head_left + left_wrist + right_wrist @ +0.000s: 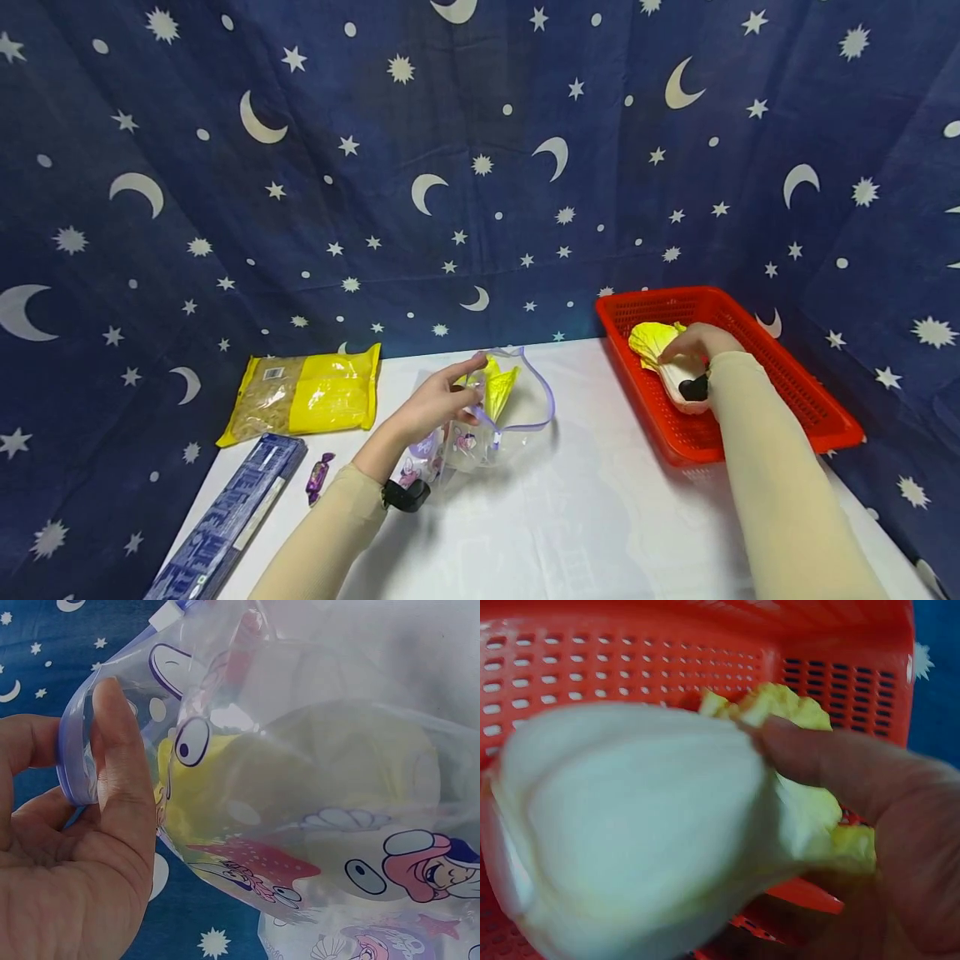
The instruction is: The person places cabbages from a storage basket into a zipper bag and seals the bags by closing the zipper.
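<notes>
Your left hand (438,402) pinches a clear bag (480,446); your right hand (701,340) grips cabbage (637,817) in the basket (795,392), table's (592,500) right edge.

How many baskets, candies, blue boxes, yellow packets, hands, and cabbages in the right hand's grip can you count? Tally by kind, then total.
Basket: 1
Candy: 1
Blue box: 1
Yellow packet: 1
Hands: 2, left hand and right hand
Gripped cabbage: 1
Total: 7
</notes>
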The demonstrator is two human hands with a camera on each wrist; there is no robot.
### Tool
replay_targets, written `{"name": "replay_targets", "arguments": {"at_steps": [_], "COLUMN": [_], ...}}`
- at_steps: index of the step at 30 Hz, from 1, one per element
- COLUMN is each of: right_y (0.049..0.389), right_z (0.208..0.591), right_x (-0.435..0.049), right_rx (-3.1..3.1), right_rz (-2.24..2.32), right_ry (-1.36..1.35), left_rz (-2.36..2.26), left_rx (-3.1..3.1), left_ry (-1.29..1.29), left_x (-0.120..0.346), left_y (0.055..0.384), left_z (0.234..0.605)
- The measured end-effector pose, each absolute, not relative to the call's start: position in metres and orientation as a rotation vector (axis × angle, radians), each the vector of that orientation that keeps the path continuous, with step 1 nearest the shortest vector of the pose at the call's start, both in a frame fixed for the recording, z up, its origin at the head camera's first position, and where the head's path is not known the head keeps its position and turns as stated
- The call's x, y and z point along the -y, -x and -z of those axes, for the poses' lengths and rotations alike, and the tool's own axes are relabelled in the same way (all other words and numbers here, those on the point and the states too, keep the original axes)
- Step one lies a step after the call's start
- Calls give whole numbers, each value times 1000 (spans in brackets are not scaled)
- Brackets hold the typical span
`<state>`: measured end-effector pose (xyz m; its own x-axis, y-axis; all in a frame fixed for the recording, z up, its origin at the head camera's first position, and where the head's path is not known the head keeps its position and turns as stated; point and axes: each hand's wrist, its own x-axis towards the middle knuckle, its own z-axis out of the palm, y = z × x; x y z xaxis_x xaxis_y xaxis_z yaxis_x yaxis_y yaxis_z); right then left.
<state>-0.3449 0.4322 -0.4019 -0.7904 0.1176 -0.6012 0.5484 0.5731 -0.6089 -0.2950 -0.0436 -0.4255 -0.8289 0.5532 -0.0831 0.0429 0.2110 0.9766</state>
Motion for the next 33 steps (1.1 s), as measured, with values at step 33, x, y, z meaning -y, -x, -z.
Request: {"name": "replay_targets", "arguments": {"at_steps": [33], "right_y": [339], "right_z": [421], "right_x": [-437], "right_rx": [-2574], "right_rz": [896], "right_ry": [-242], "left_rz": [-1663], "left_rx": [-2057], "left_ry": [-566], "left_x": [38], "left_y": [294], "left_z": [426]}}
